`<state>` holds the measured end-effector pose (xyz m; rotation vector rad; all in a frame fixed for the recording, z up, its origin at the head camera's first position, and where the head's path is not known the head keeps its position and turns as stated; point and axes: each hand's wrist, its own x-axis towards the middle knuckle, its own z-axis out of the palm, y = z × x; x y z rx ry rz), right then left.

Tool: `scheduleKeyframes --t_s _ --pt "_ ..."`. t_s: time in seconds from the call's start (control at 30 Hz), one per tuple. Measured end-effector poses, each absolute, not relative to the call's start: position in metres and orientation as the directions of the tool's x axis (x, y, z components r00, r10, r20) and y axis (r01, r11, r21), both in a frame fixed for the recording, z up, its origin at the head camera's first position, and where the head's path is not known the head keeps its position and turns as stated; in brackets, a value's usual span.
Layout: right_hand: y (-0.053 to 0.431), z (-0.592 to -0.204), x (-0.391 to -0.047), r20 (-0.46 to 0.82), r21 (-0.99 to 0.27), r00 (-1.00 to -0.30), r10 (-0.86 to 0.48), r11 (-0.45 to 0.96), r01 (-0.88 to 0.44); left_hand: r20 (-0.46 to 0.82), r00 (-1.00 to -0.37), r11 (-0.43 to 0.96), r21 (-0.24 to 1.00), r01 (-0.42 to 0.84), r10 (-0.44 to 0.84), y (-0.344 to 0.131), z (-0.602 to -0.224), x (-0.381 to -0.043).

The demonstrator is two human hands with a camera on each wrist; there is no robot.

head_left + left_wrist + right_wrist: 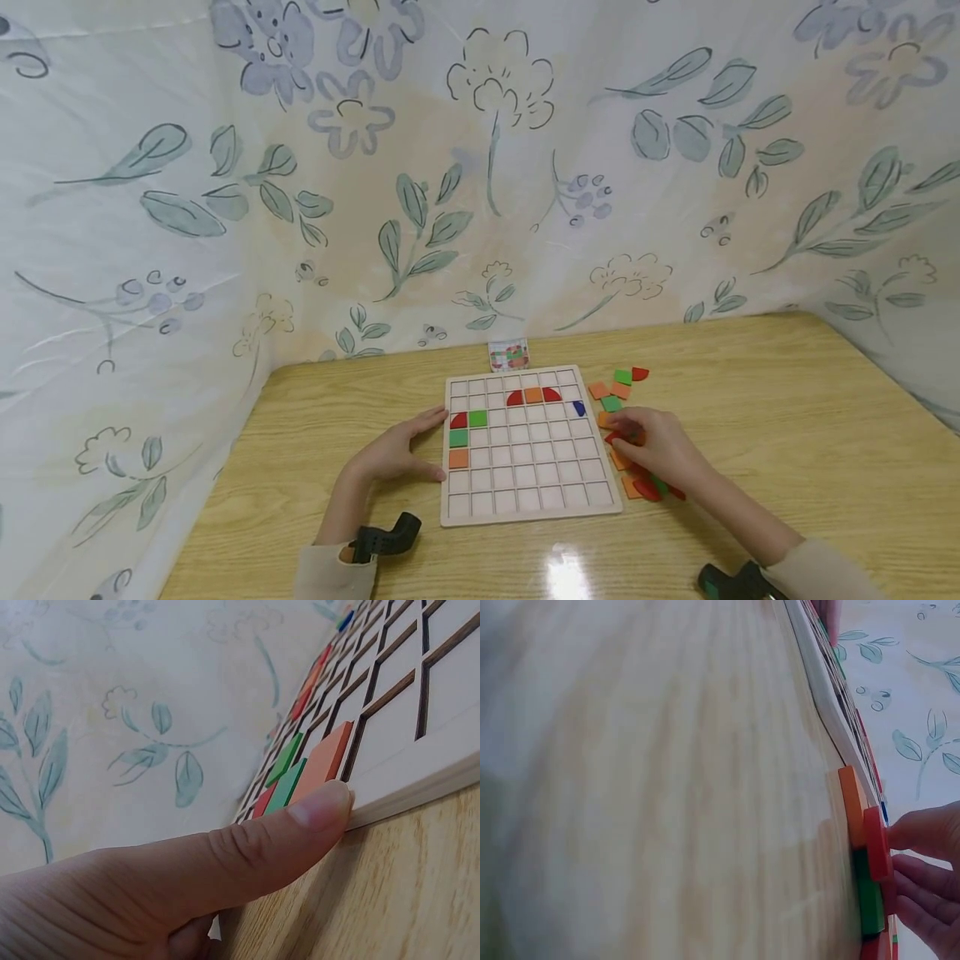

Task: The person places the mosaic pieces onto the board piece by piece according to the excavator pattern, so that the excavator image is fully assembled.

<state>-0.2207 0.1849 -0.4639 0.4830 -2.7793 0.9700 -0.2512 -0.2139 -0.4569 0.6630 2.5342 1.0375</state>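
A pale wooden grid board (536, 500) lies on the table. Along its left edge rests my left hand (397, 450), thumb and fingers spread apart; its thumb (300, 825) touches the rim beside an orange square (322, 757). Near that edge sit a red quarter-round piece (459, 421), a light green square (477, 418) and a darker green square (458, 438). Higher up, an orange square (533, 395) lies between two red curved pieces (551, 394). My right hand (663, 446) reaches over loose pieces right of the board, thumb and fingertips apart near a red piece (877, 844).
A small patterned card (508, 355) stands behind the board against the floral cloth (420, 275). Loose orange, green and red pieces (611, 403) line the board's right side, some overlapping. A dark blue piece (579, 408) sits near the board's right edge.
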Motion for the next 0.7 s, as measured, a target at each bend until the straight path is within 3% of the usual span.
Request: scheduleKeyframes --t_s 0.27,0.7 --pt "0.1817 -0.4643 -0.2204 0.274 -0.576 -0.944 -0.186 0.754 -0.316 -0.129 -0.843 0.632 0.722 0.281 0.522 -0.2141 -0.4542 -0.2501" --pt "0.1833 -0.4667 -0.2202 0.29 -0.554 -0.931 -0.221 0.754 -0.352 -0.138 -0.845 0.626 0.734 0.263 0.517 -0.214 -0.4538 -0.2515"
